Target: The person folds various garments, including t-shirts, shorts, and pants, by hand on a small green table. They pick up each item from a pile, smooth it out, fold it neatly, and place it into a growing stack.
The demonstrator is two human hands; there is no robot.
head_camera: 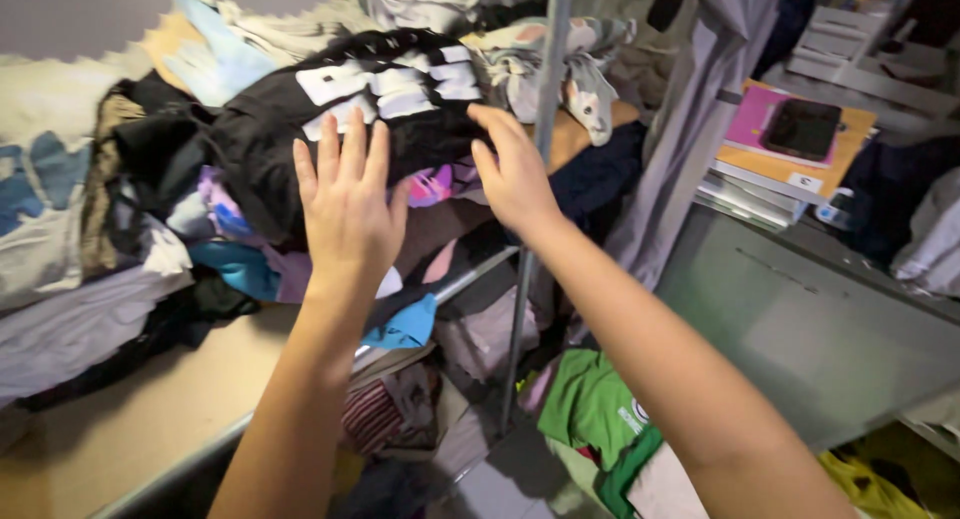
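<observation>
Head view looks down on both bare arms reaching up and forward to a heap of clothes on a shelf. At the top of the heap lies a black garment with white blocks printed across it — its long axis runs from lower left to upper right. Left hand is spread open, fingers apart, palm toward the garment's lower edge and apparently touching it, gripping nothing. Right hand is also open, fingers bent a little, resting at the garment's right end just beside the metal pole. Both hands sit equally near the garment — it lies straight ahead of and slightly above them. Right of the pole, well apart from the garment, a dark phone lies on a stack of books; below, a green shirt lies on the floor.
</observation>
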